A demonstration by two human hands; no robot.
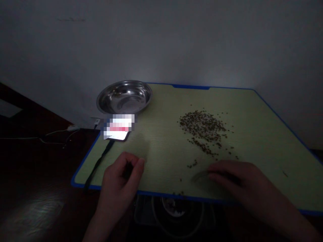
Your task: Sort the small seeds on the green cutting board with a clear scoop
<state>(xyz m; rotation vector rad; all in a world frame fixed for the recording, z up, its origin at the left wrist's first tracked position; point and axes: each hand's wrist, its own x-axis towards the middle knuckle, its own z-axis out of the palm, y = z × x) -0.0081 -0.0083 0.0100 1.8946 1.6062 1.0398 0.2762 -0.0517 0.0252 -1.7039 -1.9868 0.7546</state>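
Observation:
A loose patch of small dark brown grains, like peppercorns or seeds, is spread over the pale yellow-green tabletop. My right hand is just in front of the patch, thumb and fingers pinched together low over the surface. Whatever those fingertips may hold is too small to make out. My left hand hovers near the front left of the table, fingers curled and thumb against the forefinger. Its grip hides any contents. A few stray grains lie between the hands, some at the front edge.
A shiny steel bowl stands at the back left. In front of it lies a lit phone with a dark strap hanging over the edge. Below the front edge is a dark round container. White cables run along the floor by the wall.

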